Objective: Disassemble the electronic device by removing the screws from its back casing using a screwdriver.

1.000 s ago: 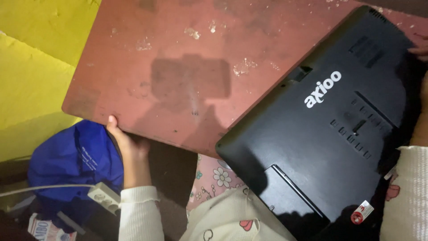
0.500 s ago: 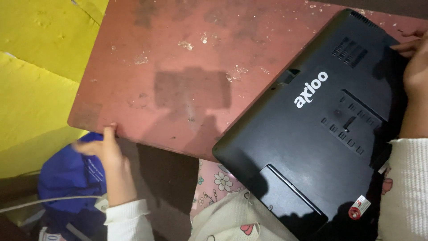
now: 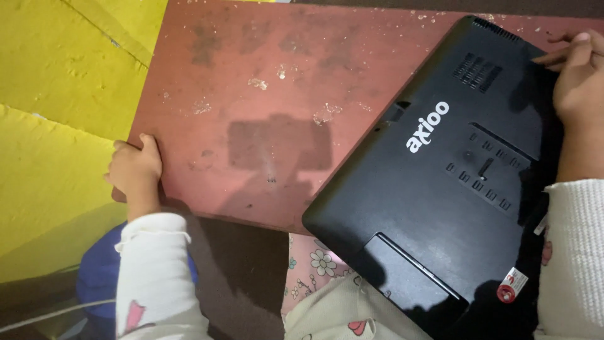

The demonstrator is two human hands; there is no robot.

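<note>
Yellow wall fills the left of the view, and against it sits the worn reddish-brown tabletop (image 3: 264, 94), scuffed and speckled with pale flecks. Your left hand (image 3: 133, 169) is curled over the tabletop's near-left corner, thumb on top and fingers under the edge; a second ago it gripped the front edge nearer to you, so it has slid out along the edge to the corner. Your right hand (image 3: 580, 82) now rests in plain view on the far right edge of the black laptop (image 3: 434, 189), fingers bent against its rim, where a second ago only its fingertips showed at the frame's side. The laptop lies underside up, vents and small slots showing, a red and white sticker (image 3: 511, 284) near its lower corner; its upper part rests on the tabletop and its lower part overhangs your lap. It appears to sit slightly further onto the tabletop than before. Below your left sleeve a blue bag (image 3: 94, 283) is partly hidden.
</note>
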